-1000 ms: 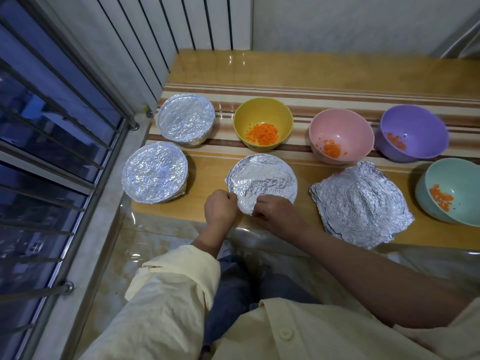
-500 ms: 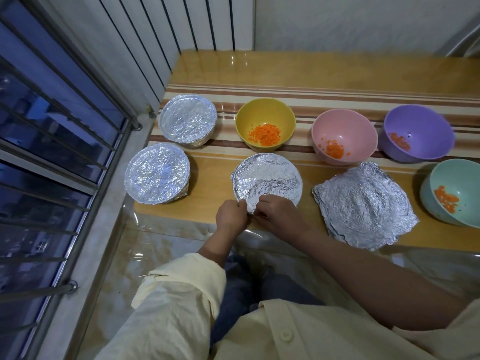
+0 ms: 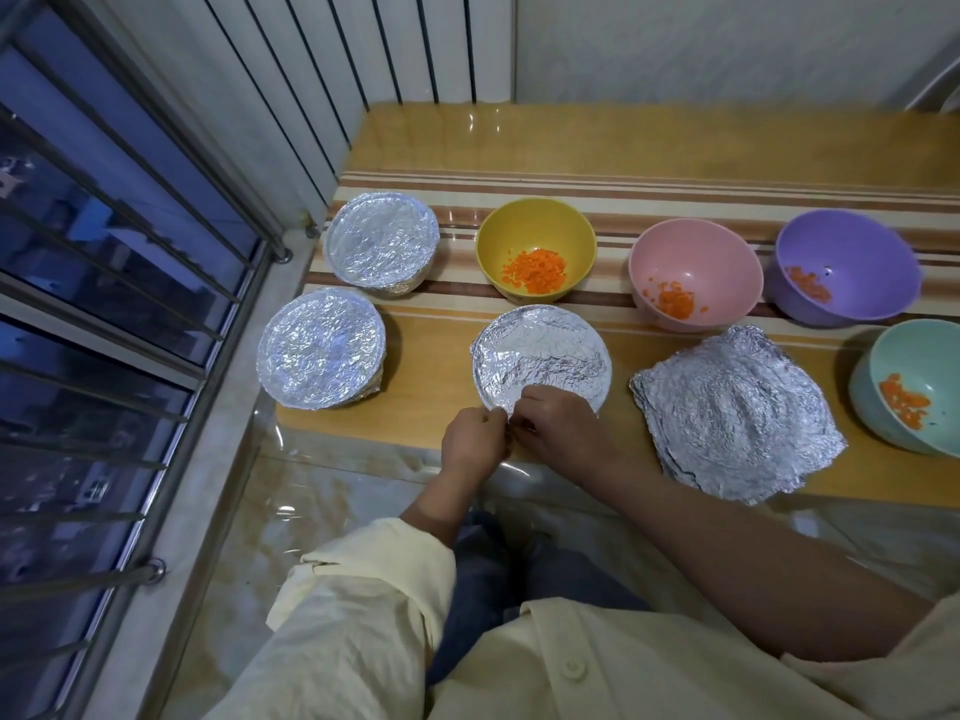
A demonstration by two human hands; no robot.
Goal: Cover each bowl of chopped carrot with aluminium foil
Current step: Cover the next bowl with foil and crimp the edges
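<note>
A foil-covered bowl (image 3: 543,356) sits near the table's front edge in the middle. My left hand (image 3: 471,440) and my right hand (image 3: 558,426) meet at its near rim, both pinching the foil edge there. Two more foil-covered bowls stand at the left: one at the front (image 3: 322,348), one behind it (image 3: 383,242). Open bowls with chopped carrot stand behind and to the right: yellow (image 3: 535,246), pink (image 3: 696,270), purple (image 3: 847,265) and teal (image 3: 914,381). A stack of loose foil sheets (image 3: 732,413) lies between the middle bowl and the teal bowl.
The wooden table (image 3: 649,142) has a striped band under the back row of bowls. A barred window (image 3: 104,252) runs along the left, and a ribbed wall panel (image 3: 363,49) stands behind the table. My lap and pale sleeves fill the bottom.
Both hands have slid along the near rim of the middle bowl, from its left front side toward the front centre, still working the foil edge.
</note>
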